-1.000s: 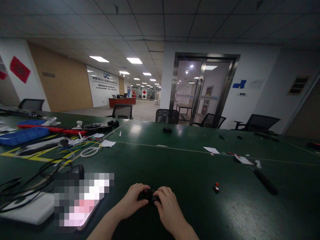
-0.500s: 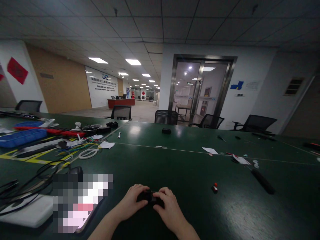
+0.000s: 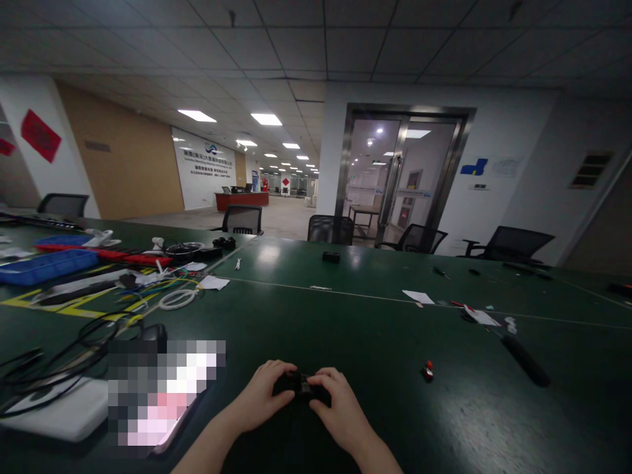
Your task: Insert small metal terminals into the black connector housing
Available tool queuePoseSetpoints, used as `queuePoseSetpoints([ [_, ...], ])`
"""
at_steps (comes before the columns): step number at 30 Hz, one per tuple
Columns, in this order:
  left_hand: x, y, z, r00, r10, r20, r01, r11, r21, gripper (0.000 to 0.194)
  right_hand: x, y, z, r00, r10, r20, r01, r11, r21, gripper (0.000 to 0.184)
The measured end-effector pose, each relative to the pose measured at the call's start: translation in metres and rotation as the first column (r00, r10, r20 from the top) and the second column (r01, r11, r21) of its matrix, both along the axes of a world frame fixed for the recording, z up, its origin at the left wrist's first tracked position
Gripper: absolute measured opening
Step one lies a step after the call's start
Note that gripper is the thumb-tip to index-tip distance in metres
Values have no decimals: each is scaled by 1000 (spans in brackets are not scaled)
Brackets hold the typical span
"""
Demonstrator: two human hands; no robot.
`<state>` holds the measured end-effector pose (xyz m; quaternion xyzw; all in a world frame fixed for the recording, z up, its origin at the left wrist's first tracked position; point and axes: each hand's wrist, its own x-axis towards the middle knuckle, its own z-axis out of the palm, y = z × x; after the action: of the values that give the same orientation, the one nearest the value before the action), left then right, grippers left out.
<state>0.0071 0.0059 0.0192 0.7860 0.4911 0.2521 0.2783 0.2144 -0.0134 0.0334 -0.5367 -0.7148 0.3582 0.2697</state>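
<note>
Both of my hands rest on the dark green table (image 3: pixel 375 342) near its front edge, closed together around a small black part (image 3: pixel 295 384). My left hand (image 3: pixel 261 394) grips its left side with curled fingers. My right hand (image 3: pixel 336 408) pinches its right side with thumb and fingers. The part is mostly hidden between my fingers, so its shape is unclear. A small red-and-black piece (image 3: pixel 427 370) lies on the table to the right of my hands.
A blurred-out flat thing (image 3: pixel 165 388) and a white pad (image 3: pixel 64 415) lie at the left with black cables (image 3: pixel 64 355). Farther left are a blue tray (image 3: pixel 47 266), coloured wires and a white ring (image 3: pixel 176 299). A black cylinder (image 3: pixel 524 360) and paper scraps lie to the right. Office chairs stand behind.
My hands stay in the same spot on the table; the fingers shift slightly around the black part. The view wobbles a little.
</note>
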Motion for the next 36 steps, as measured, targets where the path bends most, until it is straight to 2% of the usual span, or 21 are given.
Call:
queuePoseSetpoints([
  [6, 2, -2, 6, 1000, -4, -6, 4, 1000, -10, 34, 0, -2, 2, 1000, 5, 12, -5, 1000, 14, 37],
  [11, 2, -2, 5, 1000, -8, -2, 8, 1000, -30, 35, -1, -2, 1, 998, 15, 60, -16, 999, 29, 27],
  [19, 3, -2, 6, 999, -19, -28, 19, 1000, -14, 32, 0, 0, -4, 998, -40, -57, 45, 995, 92, 35],
  [27, 0, 2, 0, 1000, -9, -8, 9, 999, -36, 33, -1, 0, -2, 989, -126, -74, 125, 992, -21, 38],
  [32, -2, 3, -1, 1000, -14, -5, 13, 997, -81, 46, -2, 1, -5, 988, -127, -89, 126, 992, -16, 35],
  [36, -1, 2, -1, 1000, 1, -4, -2, 996, -84, 43, -2, 0, -5, 990, -98, -101, 101, 995, 24, 33],
])
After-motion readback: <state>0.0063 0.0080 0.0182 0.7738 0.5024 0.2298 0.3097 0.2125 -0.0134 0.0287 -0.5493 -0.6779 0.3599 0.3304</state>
